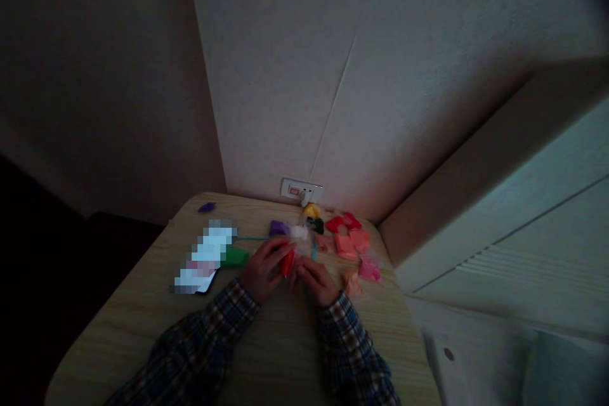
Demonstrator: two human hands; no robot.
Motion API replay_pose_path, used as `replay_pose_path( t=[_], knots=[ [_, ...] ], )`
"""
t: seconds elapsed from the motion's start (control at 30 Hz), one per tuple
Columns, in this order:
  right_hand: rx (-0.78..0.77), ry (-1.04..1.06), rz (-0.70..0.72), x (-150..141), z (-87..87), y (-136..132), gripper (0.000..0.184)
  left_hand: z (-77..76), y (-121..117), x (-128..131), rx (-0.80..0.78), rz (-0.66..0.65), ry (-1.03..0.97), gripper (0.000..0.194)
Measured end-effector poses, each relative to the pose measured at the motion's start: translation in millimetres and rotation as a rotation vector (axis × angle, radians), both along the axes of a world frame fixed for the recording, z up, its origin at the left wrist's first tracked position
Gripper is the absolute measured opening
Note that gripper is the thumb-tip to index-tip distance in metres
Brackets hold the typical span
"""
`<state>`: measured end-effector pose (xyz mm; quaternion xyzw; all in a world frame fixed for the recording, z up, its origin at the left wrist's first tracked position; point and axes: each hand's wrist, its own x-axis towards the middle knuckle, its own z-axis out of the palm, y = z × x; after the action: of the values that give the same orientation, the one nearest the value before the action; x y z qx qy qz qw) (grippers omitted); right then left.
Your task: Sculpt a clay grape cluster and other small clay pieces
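Observation:
A clear plastic packet of red modelling clay (287,262) is up between my two hands, over the middle of the table. My left hand (263,271) has its fingers closed around the packet's left side. On the other side, my right hand (318,280) is closed in a pinch at the packet's clear plastic edge; its fingertips are partly hidden. Just beyond my hands lie a purple packet (278,228) and a white one (299,233). A green packet (235,258) rests to the left of my left hand. Peach clay in a bag (352,282) is nearest my right hand.
More packets sit at the right: coral (352,244), red (351,221), pink (370,269), black (315,224), yellow (313,210). A blurred-out phone (205,283) and a small purple object (207,207) lie left. A wall socket (295,190) with a plug is behind the table (285,355).

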<state>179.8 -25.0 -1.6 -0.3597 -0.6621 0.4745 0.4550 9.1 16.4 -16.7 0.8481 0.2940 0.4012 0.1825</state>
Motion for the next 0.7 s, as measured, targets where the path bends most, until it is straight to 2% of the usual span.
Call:
replay_pose_path(
  t=[0.7],
  knots=[
    [-0.022, 0.028, 0.009, 1.0, -6.9, 4.4, 0.04, 0.7, -1.1, -0.2, 0.009, -0.005, -0.04, 0.055]
  ],
)
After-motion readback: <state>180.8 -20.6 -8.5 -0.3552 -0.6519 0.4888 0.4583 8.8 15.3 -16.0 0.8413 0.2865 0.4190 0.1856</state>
